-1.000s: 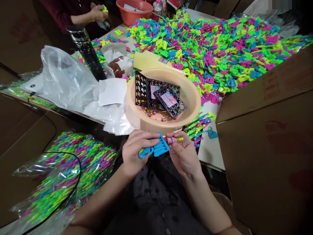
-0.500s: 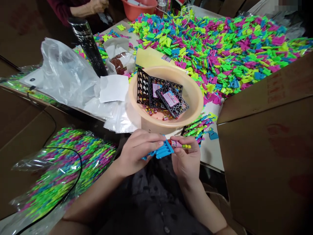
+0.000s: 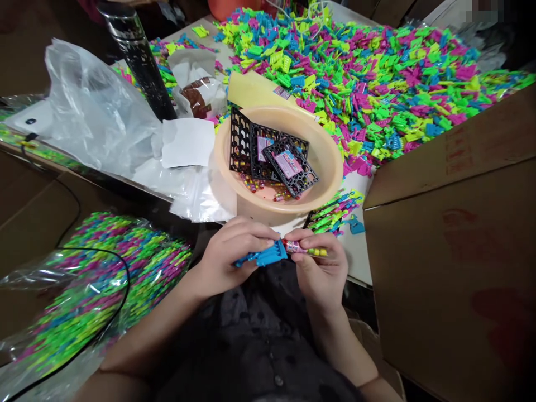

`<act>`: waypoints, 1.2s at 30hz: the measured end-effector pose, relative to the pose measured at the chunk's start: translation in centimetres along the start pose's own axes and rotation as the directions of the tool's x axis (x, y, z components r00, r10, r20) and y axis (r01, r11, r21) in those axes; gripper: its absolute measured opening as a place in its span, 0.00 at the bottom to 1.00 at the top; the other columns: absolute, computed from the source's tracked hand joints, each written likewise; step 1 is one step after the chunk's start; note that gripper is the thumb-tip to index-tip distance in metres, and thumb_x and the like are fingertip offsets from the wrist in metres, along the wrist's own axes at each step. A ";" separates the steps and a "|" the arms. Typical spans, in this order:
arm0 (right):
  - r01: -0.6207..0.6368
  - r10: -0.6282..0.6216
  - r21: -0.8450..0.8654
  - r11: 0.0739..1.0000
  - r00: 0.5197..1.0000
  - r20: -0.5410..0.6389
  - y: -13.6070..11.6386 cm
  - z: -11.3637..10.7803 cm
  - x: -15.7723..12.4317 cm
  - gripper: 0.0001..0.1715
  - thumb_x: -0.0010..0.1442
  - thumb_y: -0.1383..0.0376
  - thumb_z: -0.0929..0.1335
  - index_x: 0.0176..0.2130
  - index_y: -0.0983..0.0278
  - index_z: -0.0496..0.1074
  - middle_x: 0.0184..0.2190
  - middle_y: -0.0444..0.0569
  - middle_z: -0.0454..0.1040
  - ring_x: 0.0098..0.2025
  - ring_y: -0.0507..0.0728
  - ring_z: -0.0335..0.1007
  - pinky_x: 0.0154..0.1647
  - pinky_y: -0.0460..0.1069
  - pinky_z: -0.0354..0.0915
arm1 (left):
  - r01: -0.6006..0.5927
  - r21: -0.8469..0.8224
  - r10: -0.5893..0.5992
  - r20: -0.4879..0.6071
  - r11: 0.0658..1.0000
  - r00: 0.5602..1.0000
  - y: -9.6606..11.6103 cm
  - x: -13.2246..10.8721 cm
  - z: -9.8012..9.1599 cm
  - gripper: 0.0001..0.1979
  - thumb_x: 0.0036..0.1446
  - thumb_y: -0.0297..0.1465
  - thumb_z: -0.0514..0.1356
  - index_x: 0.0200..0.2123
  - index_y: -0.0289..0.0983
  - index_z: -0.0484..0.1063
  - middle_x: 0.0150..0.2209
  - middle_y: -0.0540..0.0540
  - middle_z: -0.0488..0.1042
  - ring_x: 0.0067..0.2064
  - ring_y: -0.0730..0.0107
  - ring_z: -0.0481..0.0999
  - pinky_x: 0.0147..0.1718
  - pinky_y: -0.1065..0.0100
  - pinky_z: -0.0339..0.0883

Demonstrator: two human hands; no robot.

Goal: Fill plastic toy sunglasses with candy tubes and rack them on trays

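My left hand (image 3: 233,250) is closed round a small blue plastic piece (image 3: 270,254) with a ribbed, hollow end facing right. In my right hand (image 3: 320,268) I pinch a small candy tube (image 3: 295,247) with a printed pink label, a red tip and yellow pieces at its other end. The red tip meets the opening of the blue piece, or lies just beside it; I cannot tell how deep it sits. Just beyond my hands stands a peach plastic basin (image 3: 228,195) holding black perforated trays (image 3: 288,167) and several loose candy tubes (image 3: 281,195).
A big heap of bright plastic pieces (image 3: 360,84) covers the table's back. Cardboard boxes (image 3: 452,251) rise on the right. At left are clear bags of coloured sticks (image 3: 113,279), a black cable (image 3: 125,262), a plastic bag (image 3: 96,111) and a black flask (image 3: 138,61).
The candy tube and blue piece have shifted slightly left, and the blue piece has turned a little. My right fingers now lie further along the tube. The whole view has shifted somewhat.
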State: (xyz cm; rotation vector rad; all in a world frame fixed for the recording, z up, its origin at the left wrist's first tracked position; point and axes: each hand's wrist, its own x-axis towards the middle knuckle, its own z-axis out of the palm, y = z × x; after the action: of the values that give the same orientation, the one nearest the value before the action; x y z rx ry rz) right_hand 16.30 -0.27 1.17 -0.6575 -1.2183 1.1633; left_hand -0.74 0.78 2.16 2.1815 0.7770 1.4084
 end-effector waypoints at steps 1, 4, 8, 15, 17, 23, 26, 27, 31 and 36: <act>0.047 -0.047 -0.046 0.998 0.999 0.007 0.2 -0.1 0.0 0.13 0.53 0.71 0.71 0.38 0.57 0.70 0.38 0.44 0.77 0.40 0.52 0.72 0.39 0.49 0.69 | 0.020 -0.030 -0.021 -0.027 0.999 0.999 0.0 -0.1 0.2 0.07 0.53 0.24 0.57 0.37 0.37 0.68 0.38 0.43 0.76 0.39 0.70 0.75 0.36 0.68 0.67; 0.274 -0.274 -0.242 0.931 0.961 0.031 1.1 -0.5 -0.2 0.16 0.51 0.70 0.72 0.39 0.55 0.70 0.37 0.45 0.77 0.38 0.55 0.73 0.36 0.52 0.69 | 0.115 -0.149 -0.145 -0.210 0.982 0.967 0.2 -0.6 1.4 0.08 0.51 0.22 0.59 0.36 0.37 0.69 0.35 0.45 0.75 0.36 0.71 0.74 0.34 0.70 0.68; 0.418 -0.444 -0.375 0.828 0.896 0.017 1.6 -0.2 -0.2 0.12 0.49 0.64 0.73 0.36 0.56 0.70 0.31 0.44 0.76 0.33 0.55 0.71 0.35 0.52 0.66 | 0.203 -0.196 -0.275 -0.493 0.959 0.825 0.0 -1.1 2.2 0.12 0.48 0.19 0.61 0.35 0.38 0.69 0.32 0.49 0.73 0.34 0.74 0.72 0.33 0.71 0.67; -0.429 0.472 0.246 0.869 0.868 -0.153 -0.3 2.2 0.9 0.13 0.52 0.57 0.70 0.29 0.60 0.63 0.16 0.37 0.63 0.18 0.47 0.56 0.21 0.43 0.56 | -0.080 0.323 0.171 -0.264 0.943 0.949 -1.0 -0.9 0.0 0.05 0.57 0.30 0.57 0.34 0.39 0.73 0.36 0.47 0.76 0.36 0.71 0.72 0.36 0.66 0.65; -0.514 0.572 0.325 0.793 0.813 -0.109 -0.4 2.4 1.1 0.16 0.49 0.56 0.71 0.26 0.62 0.63 0.15 0.37 0.64 0.18 0.47 0.56 0.20 0.42 0.56 | -0.099 0.316 0.185 -0.254 0.944 0.949 -1.1 -0.8 0.0 0.05 0.56 0.30 0.58 0.34 0.39 0.73 0.36 0.47 0.77 0.36 0.71 0.73 0.36 0.67 0.66; -0.537 0.654 0.496 0.682 0.752 -0.086 0.4 2.6 1.2 0.18 0.46 0.56 0.74 0.23 0.63 0.64 0.18 0.38 0.67 0.20 0.46 0.60 0.22 0.41 0.61 | -0.100 0.275 0.166 -0.229 0.956 0.959 -1.4 -0.8 0.4 0.04 0.55 0.27 0.59 0.35 0.38 0.73 0.36 0.47 0.78 0.42 0.68 0.74 0.39 0.65 0.68; -0.520 0.660 0.535 0.665 0.745 -0.097 0.5 2.9 1.0 0.17 0.46 0.57 0.74 0.24 0.63 0.65 0.20 0.39 0.68 0.22 0.46 0.62 0.25 0.42 0.64 | -0.134 0.253 0.188 -0.205 0.958 0.961 -1.3 -0.7 0.3 0.05 0.56 0.26 0.57 0.36 0.37 0.72 0.37 0.45 0.78 0.45 0.66 0.75 0.40 0.64 0.69; -0.510 0.655 0.539 0.670 0.748 -0.107 0.6 3.0 1.0 0.17 0.46 0.57 0.74 0.24 0.63 0.65 0.21 0.39 0.69 0.23 0.47 0.62 0.25 0.42 0.64 | -0.144 0.244 0.194 -0.195 0.959 0.961 -1.2 -0.6 0.2 0.05 0.56 0.26 0.57 0.36 0.36 0.72 0.37 0.45 0.78 0.45 0.65 0.75 0.40 0.64 0.69; -0.456 0.600 0.520 0.722 0.788 -0.142 0.7 3.3 0.8 0.17 0.44 0.57 0.75 0.26 0.62 0.67 0.24 0.39 0.71 0.23 0.47 0.63 0.24 0.42 0.63 | -0.125 0.210 0.162 -0.169 0.970 0.972 -0.8 -0.4 0.3 0.05 0.57 0.26 0.56 0.36 0.35 0.70 0.37 0.42 0.77 0.44 0.65 0.75 0.40 0.63 0.69; -0.309 0.429 0.422 0.852 0.874 -0.228 0.9 3.2 0.8 0.17 0.45 0.56 0.75 0.25 0.61 0.66 0.21 0.38 0.70 0.23 0.47 0.64 0.25 0.42 0.63 | -0.086 0.144 0.107 -0.148 0.986 0.983 -0.6 -0.2 0.5 0.07 0.56 0.24 0.55 0.38 0.36 0.69 0.38 0.41 0.77 0.44 0.64 0.75 0.39 0.62 0.70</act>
State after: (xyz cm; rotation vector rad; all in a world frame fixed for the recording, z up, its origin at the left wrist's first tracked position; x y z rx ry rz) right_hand 12.89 0.21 1.57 -0.7727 -0.5799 1.5024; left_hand -0.45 1.04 1.49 2.2598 0.8550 1.6336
